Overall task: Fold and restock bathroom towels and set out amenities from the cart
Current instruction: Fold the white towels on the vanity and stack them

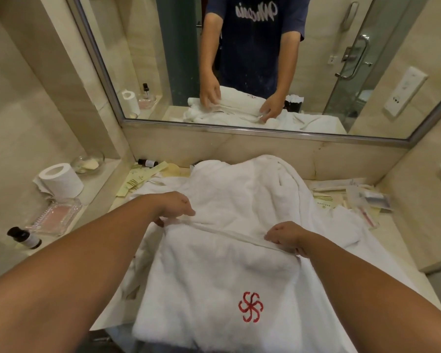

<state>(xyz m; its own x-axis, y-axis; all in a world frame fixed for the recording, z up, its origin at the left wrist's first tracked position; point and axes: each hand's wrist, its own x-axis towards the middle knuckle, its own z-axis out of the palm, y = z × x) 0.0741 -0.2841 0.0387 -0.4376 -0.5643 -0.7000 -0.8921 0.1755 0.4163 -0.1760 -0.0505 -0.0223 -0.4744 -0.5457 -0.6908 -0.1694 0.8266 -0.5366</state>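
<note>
Beige marble bathroom, mirror up top, and on the table a white towel with a red emblem lies spread out. Left hand and right hand both pinch the raised fold across its middle, amenity packets scattered just beside it at right.

Warm, even indoor light, soft shadows, slight overall softness, strong wide-angle bending at the edges

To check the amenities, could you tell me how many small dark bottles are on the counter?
2. The front-left bottle sits by the pink glass tray; the back bottle lies below the mirror. The towels may hide more.
</note>
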